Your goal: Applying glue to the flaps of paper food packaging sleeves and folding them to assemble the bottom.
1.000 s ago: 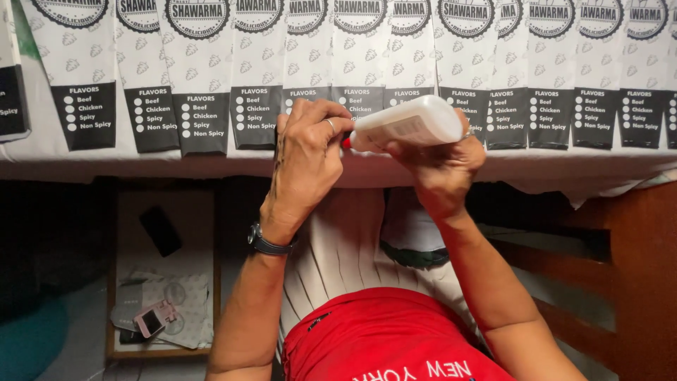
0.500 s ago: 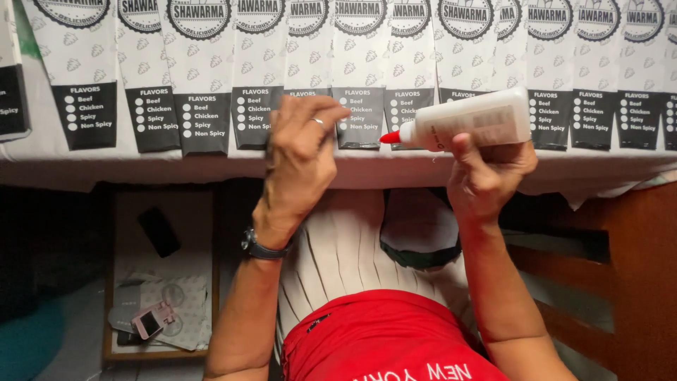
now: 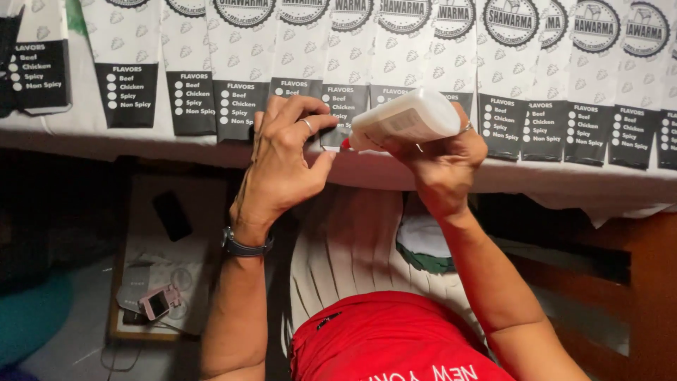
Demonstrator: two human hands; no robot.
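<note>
The right hand (image 3: 444, 159) is gripping a white squeeze bottle (image 3: 405, 120), lying almost level with its red tip pointing left at the paper sleeve (image 3: 338, 116) on the bench (image 3: 84, 127). The left hand (image 3: 282, 166), just beside that tip, is pinching the sleeve's lower edge.

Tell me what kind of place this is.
Probably a small packaging workbench: a row of white-and-black printed paper sleeves lies overlapped along the white table edge, and the right hand tips a white plastic glue bottle onto them.
</note>
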